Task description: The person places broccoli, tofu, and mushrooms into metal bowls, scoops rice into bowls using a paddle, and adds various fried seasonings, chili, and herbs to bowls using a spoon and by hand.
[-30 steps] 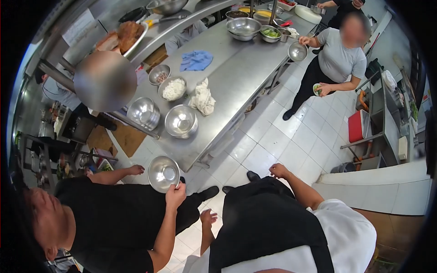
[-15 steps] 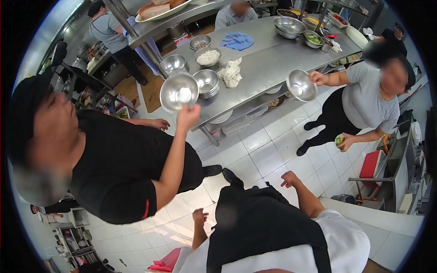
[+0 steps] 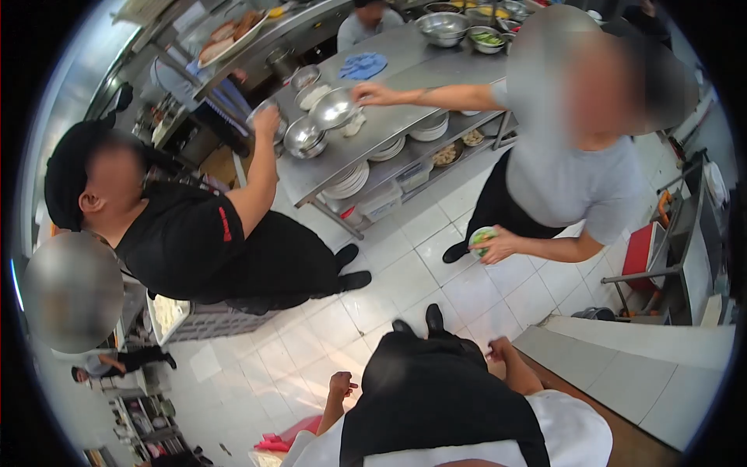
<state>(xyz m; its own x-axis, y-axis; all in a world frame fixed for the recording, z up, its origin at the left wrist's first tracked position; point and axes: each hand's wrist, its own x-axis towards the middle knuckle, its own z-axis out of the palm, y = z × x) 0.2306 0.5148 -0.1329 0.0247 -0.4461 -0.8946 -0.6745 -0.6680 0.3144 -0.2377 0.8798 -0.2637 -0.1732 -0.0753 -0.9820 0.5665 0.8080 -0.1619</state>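
Over glossy white tiles (image 3: 401, 268), both hands (image 3: 341, 384) (image 3: 499, 349) curl.

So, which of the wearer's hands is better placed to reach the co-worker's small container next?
Probably the right hand: it appears nearer the small container of greens; the left hand sits farther away.

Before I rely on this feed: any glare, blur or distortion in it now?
Head view throughout: strongly bowed edges, black corners; warm bright patches on the white square floor tiles; highlights on the shiny round metal bowl the nearest grey-shirted person holds; smeared patches blot out parts; bare left hand small but discernible.
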